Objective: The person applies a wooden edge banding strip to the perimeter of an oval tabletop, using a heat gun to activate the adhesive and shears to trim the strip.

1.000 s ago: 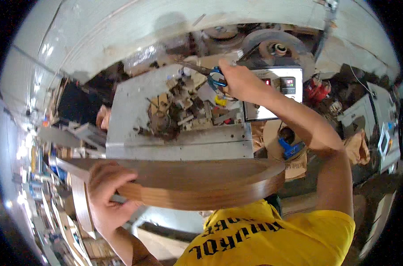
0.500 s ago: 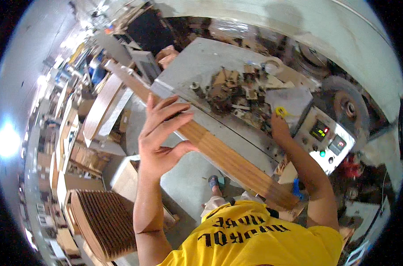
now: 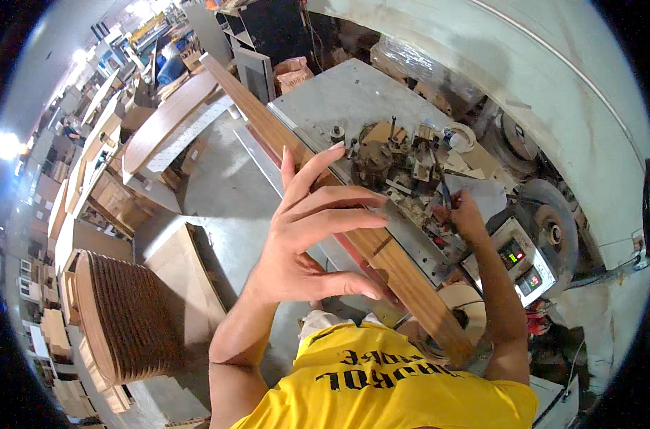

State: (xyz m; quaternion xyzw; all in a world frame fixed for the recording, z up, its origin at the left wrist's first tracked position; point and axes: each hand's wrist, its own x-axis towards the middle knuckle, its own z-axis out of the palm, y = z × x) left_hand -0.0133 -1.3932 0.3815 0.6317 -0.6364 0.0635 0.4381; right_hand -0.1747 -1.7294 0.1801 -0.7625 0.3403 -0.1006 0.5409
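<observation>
A long brown wooden board (image 3: 403,275) runs slantwise along the near edge of the grey machine table (image 3: 353,86). In front of its middle is my left hand (image 3: 310,239), fingers spread and thumb apart, with nothing in it. Whether that hand touches the board I cannot tell. My right hand (image 3: 468,218) is over the cluttered right part of the table, fingers closed round a slim dark tool (image 3: 445,193) whose exact kind is unclear. Beneath and beside it lies a pale sheet (image 3: 482,191). A dark mark crosses the board near its middle.
Metal parts and wood scraps (image 3: 410,157) crowd the table, beside a tape roll (image 3: 459,137). A control box (image 3: 518,261) with lit displays stands right, next to a large wheel (image 3: 550,232). Stacked curved brown panels (image 3: 125,318) are at left; a paper sack (image 3: 293,74) sits beyond the table.
My left hand has shifted right and nearer, off the board's far part. My right hand had a yellow ring-shaped thing at its fingers; now a slim dark tool is there. The view has turned.
</observation>
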